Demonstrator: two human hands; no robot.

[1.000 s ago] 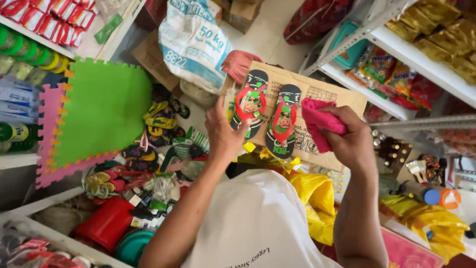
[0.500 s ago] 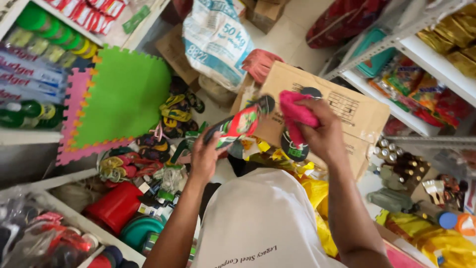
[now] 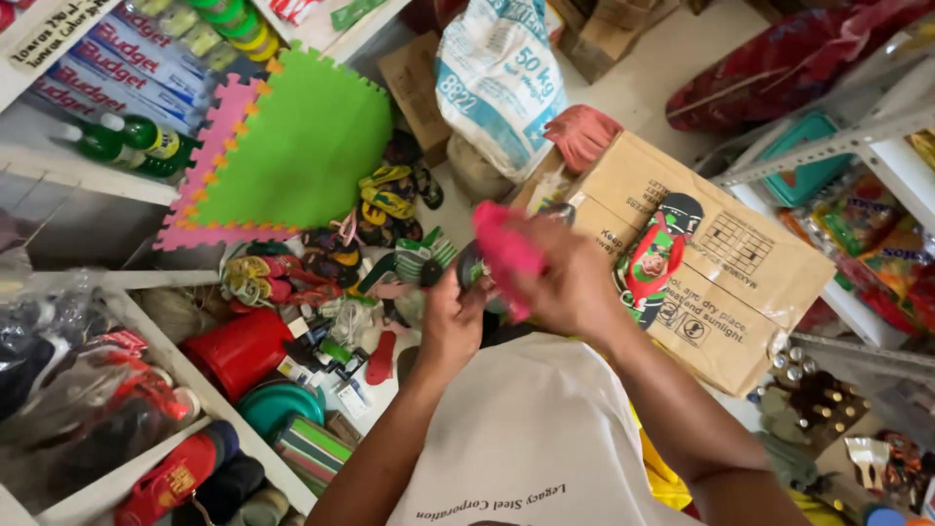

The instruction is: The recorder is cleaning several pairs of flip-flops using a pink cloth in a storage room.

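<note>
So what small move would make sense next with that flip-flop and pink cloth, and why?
Probably draw the pink cloth along the flip-flop. The left hand has it in its grip, the right hand presses the cloth on it, and its mate lies on the cardboard box.

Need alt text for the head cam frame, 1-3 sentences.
Seen from above, a person's left hand holds a dark flip-flop while the right hand presses a pink cloth to it. A matching flip-flop with red and green straps lies on a cardboard box; a green foam mat and more sandals sit to the left.
</note>
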